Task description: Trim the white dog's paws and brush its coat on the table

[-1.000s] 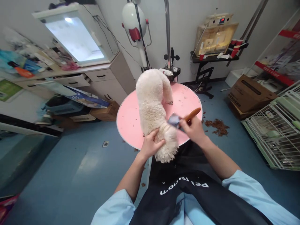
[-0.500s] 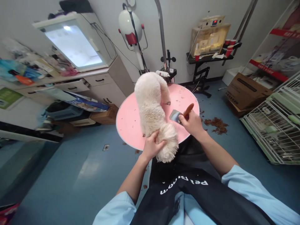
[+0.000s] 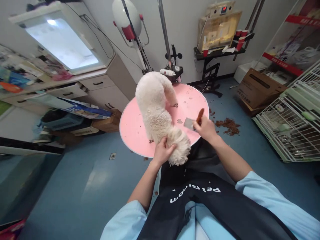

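Note:
A white curly-coated dog [image 3: 155,116] stands on a round pink grooming table [image 3: 130,130], its fluffy head at the near edge by my apron. My left hand [image 3: 163,151] grips the fur at the dog's neck, thumb and fingers closed in the coat. In my right hand [image 3: 206,128] is a slicker brush [image 3: 190,124] with a brown wooden handle, held over the right part of the table, apart from the dog. A small grey tuft of fur [image 3: 179,121] lies on the table between the brush and the dog.
A white bottle [image 3: 167,72] lies behind the dog near the metal post [image 3: 165,33]. Brown hair clippings [image 3: 228,126] are on the blue floor at right, near a wire cage [image 3: 282,130] and a cardboard box [image 3: 260,88]. Cabinets [image 3: 100,90] stand at left.
My right hand has drawn the brush slightly away from the dog, and a tuft of fur now shows on the table. My left hand keeps its grip. The camera view has shifted a little.

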Available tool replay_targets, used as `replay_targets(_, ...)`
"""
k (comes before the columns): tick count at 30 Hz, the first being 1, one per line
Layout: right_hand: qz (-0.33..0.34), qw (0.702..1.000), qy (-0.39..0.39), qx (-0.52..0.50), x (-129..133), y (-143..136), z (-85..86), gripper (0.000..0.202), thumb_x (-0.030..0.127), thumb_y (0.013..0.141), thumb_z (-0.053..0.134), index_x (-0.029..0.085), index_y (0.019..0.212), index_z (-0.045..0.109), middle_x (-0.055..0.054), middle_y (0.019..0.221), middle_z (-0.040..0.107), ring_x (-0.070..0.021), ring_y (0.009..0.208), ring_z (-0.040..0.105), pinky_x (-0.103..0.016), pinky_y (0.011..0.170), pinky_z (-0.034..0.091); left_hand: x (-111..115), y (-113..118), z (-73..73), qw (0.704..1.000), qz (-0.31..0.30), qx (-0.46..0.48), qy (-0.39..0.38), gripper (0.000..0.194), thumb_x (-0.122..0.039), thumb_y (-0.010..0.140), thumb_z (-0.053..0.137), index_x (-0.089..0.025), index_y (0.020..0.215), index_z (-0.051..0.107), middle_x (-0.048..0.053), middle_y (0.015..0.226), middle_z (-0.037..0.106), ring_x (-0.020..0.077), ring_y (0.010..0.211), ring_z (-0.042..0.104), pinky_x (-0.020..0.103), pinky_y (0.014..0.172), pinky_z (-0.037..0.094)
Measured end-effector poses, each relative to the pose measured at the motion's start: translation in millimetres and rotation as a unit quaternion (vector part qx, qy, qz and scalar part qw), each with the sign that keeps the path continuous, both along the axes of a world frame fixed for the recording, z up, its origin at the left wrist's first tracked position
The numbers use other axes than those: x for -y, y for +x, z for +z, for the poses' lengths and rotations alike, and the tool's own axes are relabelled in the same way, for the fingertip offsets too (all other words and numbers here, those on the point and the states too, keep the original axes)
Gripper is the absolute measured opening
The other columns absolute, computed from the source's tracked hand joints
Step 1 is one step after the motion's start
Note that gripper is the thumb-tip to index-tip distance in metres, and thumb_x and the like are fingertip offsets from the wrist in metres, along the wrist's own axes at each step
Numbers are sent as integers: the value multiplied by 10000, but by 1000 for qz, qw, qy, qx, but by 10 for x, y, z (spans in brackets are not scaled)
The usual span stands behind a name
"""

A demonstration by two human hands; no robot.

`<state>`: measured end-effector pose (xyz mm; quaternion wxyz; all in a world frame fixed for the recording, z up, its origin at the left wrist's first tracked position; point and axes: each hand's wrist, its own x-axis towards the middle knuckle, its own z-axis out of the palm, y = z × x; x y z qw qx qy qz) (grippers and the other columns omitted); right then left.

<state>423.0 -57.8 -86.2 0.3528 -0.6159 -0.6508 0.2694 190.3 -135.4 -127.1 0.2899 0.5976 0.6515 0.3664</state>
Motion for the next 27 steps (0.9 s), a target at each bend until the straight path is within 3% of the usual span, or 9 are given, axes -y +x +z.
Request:
replay_targets(2, -23, 999, 29, -14, -30, 36, 11, 229, 432, 859, 586, 208, 870, 541, -68, 798, 674, -209, 687, 604, -317, 630, 448, 3, 12, -23, 1000, -4, 17, 10, 510, -459, 782, 690, -117, 1159, 651, 132, 1052, 731, 280, 983, 692, 410, 900, 545)
replay_targets(5, 130, 991, -6, -24, -44, 1, 38, 237, 440, 851, 598, 207, 861, 554, -49, 765, 667, -194, 657, 593, -302, 614, 445, 12, 41, -50, 1000, 3, 29, -3, 515, -453, 785, 683, -116, 1171, 636, 131, 1031, 738, 282, 967, 703, 417, 894, 553)
replay_targets(10, -13, 999, 31, 8, -54, -37, 69, 220, 416, 867, 572, 197, 879, 549, -80, 807, 665, -210, 695, 597, -313, 622, 433, 48, 70, -23, 999, 19, 32, -24, 592, -417, 719, 745, -103, 1203, 614, 155, 1119, 724, 307, 1041, 697, 449, 950, 542)
replay_targets(13, 172, 985, 3, -9, -30, -47, 63, 212, 414, 855, 599, 210, 849, 542, -38, 746, 651, -184, 650, 590, -290, 601, 431, 62, 86, 19, 999, 7, 31, -38, 626, -381, 706, 758, -106, 1244, 596, 141, 1110, 726, 294, 1009, 703, 439, 927, 554)
replay_targets(18, 16, 999, 46, 24, -24, -54, 74, 169, 370, 865, 583, 208, 861, 535, -60, 775, 648, -208, 686, 600, -313, 617, 433, 68, 107, 32, 998, 29, 15, -52, 677, -366, 688, 785, -106, 1279, 581, 144, 1130, 719, 306, 1046, 698, 441, 942, 554)
replay_targets(21, 183, 983, 17, -4, 10, -54, 80, 174, 378, 855, 598, 210, 862, 555, -33, 743, 651, -185, 654, 598, -294, 608, 441, 64, 121, 22, 998, 9, 28, -52, 677, -349, 696, 783, -119, 1297, 570, 128, 1107, 728, 292, 1005, 711, 430, 919, 566)
replay_targets(22, 192, 981, 6, 1, 16, -50, 80, 174, 374, 845, 605, 208, 849, 553, -29, 731, 648, -181, 646, 592, -292, 606, 438, 61, 128, 22, 998, 8, 30, -50, 694, -344, 696, 784, -116, 1311, 560, 133, 1119, 726, 294, 1019, 710, 432, 930, 564)
replay_targets(25, 37, 998, 38, 30, 25, -26, 68, 177, 368, 843, 592, 202, 825, 532, -61, 770, 649, -200, 697, 595, -310, 633, 433, 56, 152, 31, 998, 23, 17, -47, 714, -351, 692, 787, -101, 1320, 555, 162, 1186, 707, 319, 1107, 686, 453, 991, 540)
replay_targets(27, 31, 998, 55, 20, 41, -12, 45, 186, 379, 850, 587, 202, 826, 532, -64, 780, 647, -200, 706, 596, -309, 634, 432, 53, 161, 37, 999, 26, 10, -45, 710, -372, 695, 780, -105, 1315, 561, 166, 1193, 705, 323, 1109, 686, 457, 989, 541)
